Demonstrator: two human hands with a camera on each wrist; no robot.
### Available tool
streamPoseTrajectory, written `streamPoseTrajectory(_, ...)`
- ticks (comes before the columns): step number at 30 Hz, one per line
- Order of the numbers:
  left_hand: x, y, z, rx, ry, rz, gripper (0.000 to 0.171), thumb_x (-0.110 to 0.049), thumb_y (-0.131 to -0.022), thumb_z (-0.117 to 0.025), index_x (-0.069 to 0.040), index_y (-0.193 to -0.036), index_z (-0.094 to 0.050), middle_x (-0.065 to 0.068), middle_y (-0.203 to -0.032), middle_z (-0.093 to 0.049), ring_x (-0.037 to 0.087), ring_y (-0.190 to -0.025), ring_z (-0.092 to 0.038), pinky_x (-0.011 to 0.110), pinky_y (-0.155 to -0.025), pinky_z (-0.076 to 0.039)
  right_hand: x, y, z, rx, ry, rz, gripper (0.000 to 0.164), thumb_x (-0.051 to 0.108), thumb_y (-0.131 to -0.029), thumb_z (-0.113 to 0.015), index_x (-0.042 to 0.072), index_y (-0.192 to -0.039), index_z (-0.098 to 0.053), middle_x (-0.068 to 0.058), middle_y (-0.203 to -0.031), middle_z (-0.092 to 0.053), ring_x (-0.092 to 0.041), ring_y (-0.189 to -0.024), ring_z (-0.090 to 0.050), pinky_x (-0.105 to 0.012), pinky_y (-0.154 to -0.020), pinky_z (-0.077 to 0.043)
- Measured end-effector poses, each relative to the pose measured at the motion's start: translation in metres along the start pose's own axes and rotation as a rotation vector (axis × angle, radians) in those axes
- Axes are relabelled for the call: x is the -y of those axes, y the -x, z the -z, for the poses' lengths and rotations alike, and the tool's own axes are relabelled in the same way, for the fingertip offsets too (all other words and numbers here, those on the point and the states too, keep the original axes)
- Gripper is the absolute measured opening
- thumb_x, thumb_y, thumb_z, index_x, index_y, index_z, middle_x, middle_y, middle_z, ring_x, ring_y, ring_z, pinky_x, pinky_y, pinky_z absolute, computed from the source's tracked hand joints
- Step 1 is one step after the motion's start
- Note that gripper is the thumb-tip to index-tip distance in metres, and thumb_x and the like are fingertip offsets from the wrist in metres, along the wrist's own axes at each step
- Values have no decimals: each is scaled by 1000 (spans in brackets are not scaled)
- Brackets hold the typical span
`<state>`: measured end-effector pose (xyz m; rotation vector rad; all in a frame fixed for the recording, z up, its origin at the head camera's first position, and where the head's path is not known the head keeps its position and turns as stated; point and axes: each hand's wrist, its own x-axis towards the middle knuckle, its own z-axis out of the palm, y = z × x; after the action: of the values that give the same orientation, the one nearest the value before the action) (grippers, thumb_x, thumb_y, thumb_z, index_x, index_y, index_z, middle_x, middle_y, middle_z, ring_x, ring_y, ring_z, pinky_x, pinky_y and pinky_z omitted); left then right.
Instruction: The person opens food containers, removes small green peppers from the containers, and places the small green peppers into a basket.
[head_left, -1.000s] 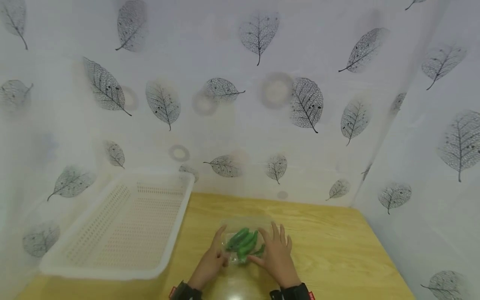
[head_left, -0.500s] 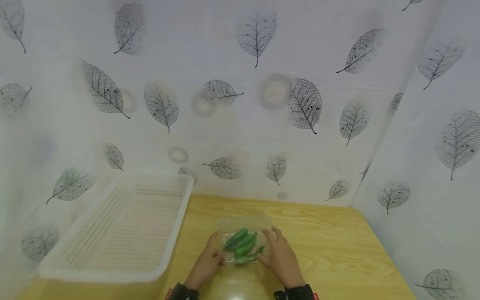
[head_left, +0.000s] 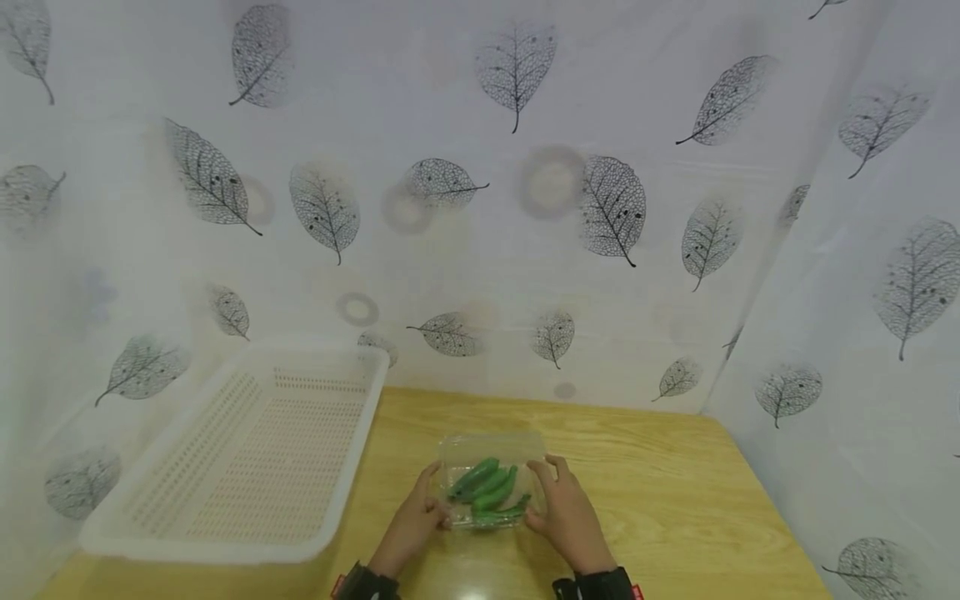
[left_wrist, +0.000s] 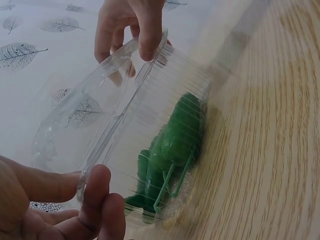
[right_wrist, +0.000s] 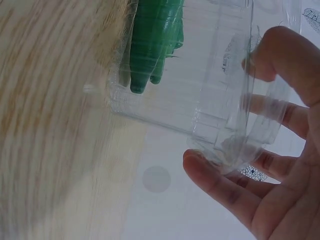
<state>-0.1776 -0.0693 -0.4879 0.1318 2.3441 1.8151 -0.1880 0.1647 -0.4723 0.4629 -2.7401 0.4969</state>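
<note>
A clear plastic clamshell box point(head_left: 491, 446) sits on the table with several green peppers point(head_left: 491, 490) inside. In the left wrist view its ribbed tray and clear lid meet at a rim; whether they are latched I cannot tell. My left hand point(head_left: 412, 523) pinches this rim at the near left corner between thumb and fingers. My right hand point(head_left: 570, 518) grips the right end, its thumb and curled fingers around the rim and lid. The right wrist view shows the peppers point(right_wrist: 155, 40) through the tray wall, beside that hand.
A large white perforated plastic basket point(head_left: 258, 467) stands to the left of the box. The wood-grain table point(head_left: 660, 492) reaches to a white sheet point(head_left: 480, 258) with leaf prints, hung at the back and sides.
My right hand has gone from spread fingers to a curled grip on the box's right end. The box has shifted slightly in view and its peppers show more. The left hand keeps its pinch.
</note>
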Motion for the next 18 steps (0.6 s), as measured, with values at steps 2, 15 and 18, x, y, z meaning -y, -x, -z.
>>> streamPoseTrajectory(2, 0, 0, -1, 6, 1, -8, 68, 7, -86, -50, 5, -145, -17, 13, -78, -66, 15, -70, -60, 31, -67, -52, -1, 0, 0, -1, 7, -1, 50, 9, -70, -73, 10, -117, -57, -20, -120, -54, -26, -88, -61, -32, -64, -49)
streamPoseTrajectory(15, -2, 1, 0, 36, 6, 27, 67, 5, -89, -48, 3, -145, -13, 15, -79, -66, 13, -69, -60, 33, -68, -53, -2, 0, 0, 34, 14, 12, 52, -2, -71, -69, 10, -120, -55, -21, -122, -51, -30, -92, -60, -31, -63, -44)
streamPoseTrajectory(18, -3, 2, -1, 47, 24, 17, 66, 5, -89, -48, 4, -144, -11, 16, -78, -65, 14, -69, -60, 34, -68, -53, -2, 0, 2, 45, 9, 12, 55, -6, -69, -67, 9, -121, -55, -22, -124, -51, -31, -93, -61, -32, -63, -45)
